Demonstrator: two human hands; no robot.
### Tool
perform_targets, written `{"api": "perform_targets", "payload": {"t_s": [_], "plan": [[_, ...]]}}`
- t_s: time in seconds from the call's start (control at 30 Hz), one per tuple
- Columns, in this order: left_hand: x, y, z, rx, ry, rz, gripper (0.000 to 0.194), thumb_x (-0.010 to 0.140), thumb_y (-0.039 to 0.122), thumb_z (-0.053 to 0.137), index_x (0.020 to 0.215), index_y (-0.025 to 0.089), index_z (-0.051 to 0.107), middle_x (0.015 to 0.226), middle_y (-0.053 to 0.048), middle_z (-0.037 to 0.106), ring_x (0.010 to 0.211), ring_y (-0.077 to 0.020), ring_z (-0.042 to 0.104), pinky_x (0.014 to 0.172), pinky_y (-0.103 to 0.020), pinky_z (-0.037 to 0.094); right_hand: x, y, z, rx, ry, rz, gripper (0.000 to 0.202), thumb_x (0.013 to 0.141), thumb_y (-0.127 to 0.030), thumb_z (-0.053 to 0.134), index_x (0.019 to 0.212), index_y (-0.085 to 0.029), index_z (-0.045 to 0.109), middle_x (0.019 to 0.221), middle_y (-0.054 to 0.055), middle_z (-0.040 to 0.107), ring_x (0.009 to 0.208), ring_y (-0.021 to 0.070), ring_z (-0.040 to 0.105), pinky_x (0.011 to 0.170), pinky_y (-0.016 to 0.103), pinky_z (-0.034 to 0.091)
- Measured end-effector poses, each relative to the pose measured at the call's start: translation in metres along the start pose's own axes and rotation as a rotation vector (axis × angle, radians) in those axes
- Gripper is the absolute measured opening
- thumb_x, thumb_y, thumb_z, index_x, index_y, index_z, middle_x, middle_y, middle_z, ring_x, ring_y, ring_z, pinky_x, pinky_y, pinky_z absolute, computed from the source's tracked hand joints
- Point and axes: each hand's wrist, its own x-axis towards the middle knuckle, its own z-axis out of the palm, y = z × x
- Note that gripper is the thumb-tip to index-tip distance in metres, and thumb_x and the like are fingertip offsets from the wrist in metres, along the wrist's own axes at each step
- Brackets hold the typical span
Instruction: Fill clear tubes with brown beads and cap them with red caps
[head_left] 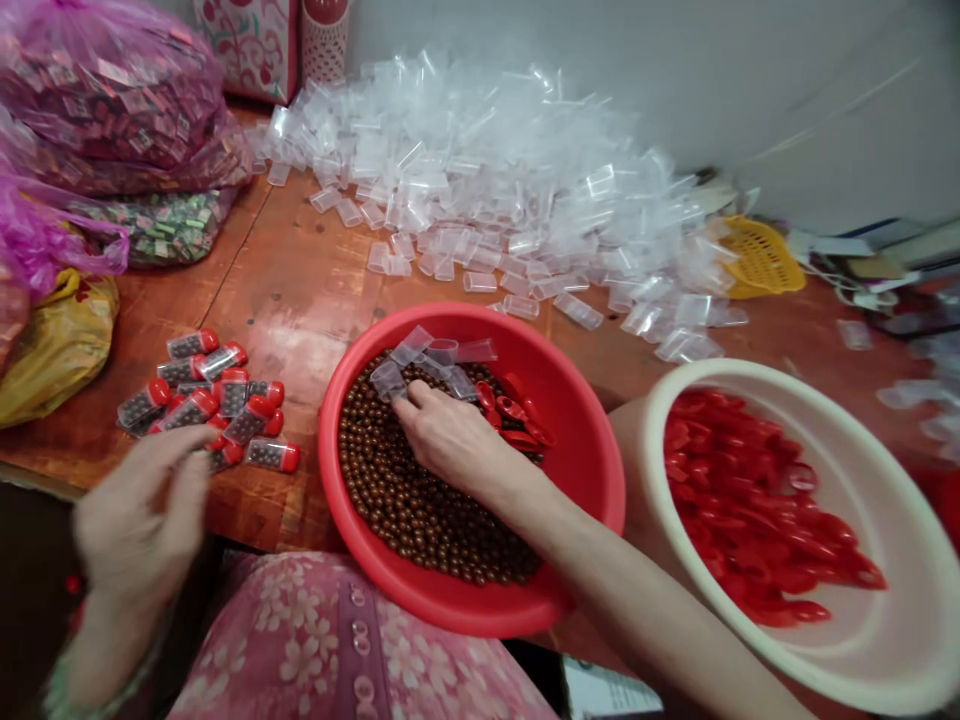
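Note:
My right hand (450,435) reaches into a red basin (581,560) of small brown beads (390,505). Its fingertips are pinched on a clear plastic tube (388,380), though the fingers partly hide the contact. More clear tubes (442,352) lie on the beads just beyond, with several red caps (514,410) to their right. My left hand (150,510) is blurred at the table's front edge, thumb apart from the fingers and nothing visible in it. Beside its fingertips lies a pile of bead-filled tubes with red caps (247,420).
A cream basin (690,375) of red caps (750,510) stands at the right. Loose clear tubes (510,180) are heaped along the wall, near a yellow basket (761,255). Filled pink bags (112,110) and a yellow bag (67,340) sit at the left.

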Motion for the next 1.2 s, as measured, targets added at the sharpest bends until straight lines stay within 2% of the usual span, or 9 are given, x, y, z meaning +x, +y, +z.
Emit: {"api": "perform_targets", "payload": {"t_s": [0.07, 0.13, 0.23, 0.37, 0.53, 0.63, 0.73, 0.97, 1.2], "plan": [[0.006, 0.016, 0.037, -0.085, -0.054, 0.252, 0.029, 0.079, 0.010, 0.064, 0.105, 0.022, 0.069, 0.101, -0.002, 0.073, 0.092, -0.0182, 0.067, 0.091, -0.034, 0.052, 0.006, 0.003, 0.006, 0.102, -0.024, -0.037, 0.025, 0.087, -0.005, 0.047, 0.104, -0.015, 0.063, 0.103, 0.012, 0.060, 0.079, 0.0193, 0.064, 0.069, 0.030, 0.050], [0.009, 0.031, 0.066, -0.222, -0.180, 0.362, 0.027, 0.082, 0.008, 0.059, 0.106, 0.017, 0.067, 0.100, -0.007, 0.073, 0.096, -0.0188, 0.067, 0.091, -0.033, 0.052, 0.009, 0.013, 0.012, 0.225, -0.025, -0.061, 0.027, 0.085, -0.010, 0.055, 0.110, -0.017, 0.062, 0.113, 0.011, 0.057, 0.088, 0.0193, 0.065, 0.079, 0.031, 0.052], [0.009, 0.042, 0.093, -0.320, -0.271, 0.394, 0.022, 0.085, 0.009, 0.054, 0.102, 0.015, 0.066, 0.098, -0.010, 0.074, 0.095, -0.0189, 0.068, 0.088, -0.034, 0.051, 0.011, 0.028, 0.016, 0.341, -0.016, -0.078, 0.041, 0.080, -0.013, 0.065, 0.121, -0.018, 0.059, 0.123, 0.011, 0.054, 0.108, 0.0227, 0.061, 0.094, 0.034, 0.049], [0.008, 0.041, 0.113, -0.254, -0.256, 0.402, 0.015, 0.085, 0.011, 0.056, 0.094, 0.016, 0.067, 0.088, -0.005, 0.075, 0.091, -0.0194, 0.067, 0.088, -0.039, 0.041, 0.014, 0.036, 0.016, 0.405, -0.084, -0.100, 0.044, 0.078, -0.015, 0.069, 0.120, -0.019, 0.058, 0.119, 0.010, 0.055, 0.106, 0.0226, 0.061, 0.092, 0.034, 0.048], [0.008, 0.037, 0.123, -0.250, -0.233, 0.408, 0.014, 0.087, 0.012, 0.055, 0.092, 0.017, 0.067, 0.078, -0.002, 0.073, 0.081, -0.0165, 0.064, 0.088, -0.040, 0.037, 0.016, 0.034, 0.007, 0.352, -0.228, -0.092, 0.041, 0.074, -0.029, 0.076, 0.110, -0.016, 0.060, 0.108, 0.009, 0.054, 0.098, 0.0236, 0.060, 0.083, 0.031, 0.048], [0.008, 0.037, 0.123, -0.276, -0.232, 0.407, 0.013, 0.087, 0.012, 0.056, 0.091, 0.017, 0.067, 0.076, -0.001, 0.072, 0.081, -0.0160, 0.063, 0.090, -0.040, 0.036, 0.014, 0.025, 0.002, 0.253, -0.313, -0.098, 0.034, 0.075, -0.029, 0.075, 0.103, -0.016, 0.061, 0.101, 0.008, 0.055, 0.087, 0.0215, 0.060, 0.077, 0.030, 0.047], [0.008, 0.037, 0.124, -0.285, -0.224, 0.407, 0.014, 0.087, 0.012, 0.056, 0.091, 0.016, 0.068, 0.076, -0.001, 0.071, 0.080, -0.0161, 0.063, 0.089, -0.040, 0.037, 0.010, 0.011, 0.004, 0.300, -0.401, -0.210, 0.035, 0.075, -0.023, 0.073, 0.107, -0.015, 0.061, 0.100, 0.008, 0.056, 0.085, 0.0203, 0.059, 0.078, 0.030, 0.046], [0.009, 0.037, 0.124, -0.269, -0.236, 0.424, 0.015, 0.087, 0.014, 0.055, 0.091, 0.017, 0.069, 0.076, -0.001, 0.072, 0.081, -0.0163, 0.063, 0.091, -0.040, 0.036, 0.002, -0.001, 0.025, 0.692, -0.406, -0.305, 0.027, 0.069, -0.026, 0.077, 0.090, -0.015, 0.063, 0.096, 0.005, 0.062, 0.088, 0.0201, 0.058, 0.078, 0.030, 0.045], [0.009, 0.036, 0.125, -0.263, -0.242, 0.413, 0.015, 0.088, 0.016, 0.055, 0.092, 0.016, 0.069, 0.078, -0.003, 0.072, 0.084, -0.0171, 0.064, 0.091, -0.041, 0.039, 0.006, 0.015, 0.048, 1.327, -0.703, -0.174, 0.048, 0.054, -0.044, 0.085, 0.085, -0.016, 0.060, 0.067, -0.010, 0.053, 0.062, 0.0091, 0.049, 0.060, 0.023, 0.040]]}}
